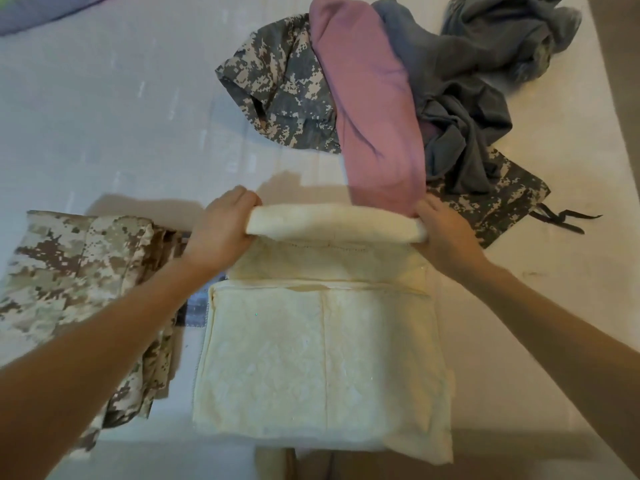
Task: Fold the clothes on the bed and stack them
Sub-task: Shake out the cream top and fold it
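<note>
Left hand (221, 230) and right hand (446, 233) clamp curled fingers on the cloth (322, 358) at its far fold's ends; soft, light, probably thick.

A purple fabric (52, 15) with a green patch lies at the far left corner, cropped too much to tell what it is. A beige floor strip (620, 116) runs down the far right side.
</note>
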